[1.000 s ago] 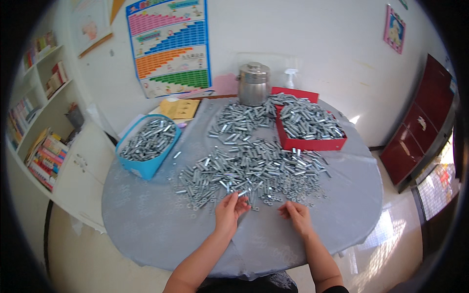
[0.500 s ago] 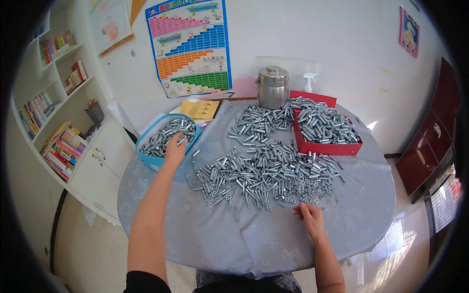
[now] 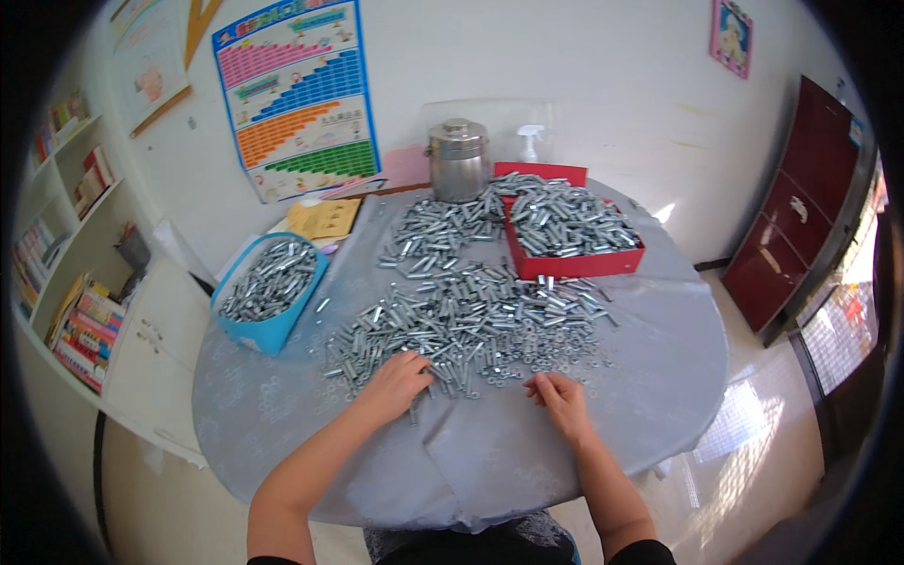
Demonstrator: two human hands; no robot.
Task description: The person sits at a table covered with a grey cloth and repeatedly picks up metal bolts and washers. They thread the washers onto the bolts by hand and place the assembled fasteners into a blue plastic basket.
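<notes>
Resting my left hand point(image 3: 395, 384) fingers-down on the near edge of the heap of small silver metal bolts and washers point(image 3: 471, 325), at 12 o'clock from me; can't tell if it grips any. Right hand point(image 3: 562, 403) curled, pinching at loose washers. Risk: sweeping could roll parts off the round grey-clothed table point(image 3: 282, 414).

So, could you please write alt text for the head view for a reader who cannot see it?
Two bare hands, left hand and right hand, rest at the near edge of a big pile of small metal parts on a round grey table. A blue bin and a red tray hold more parts.
</notes>
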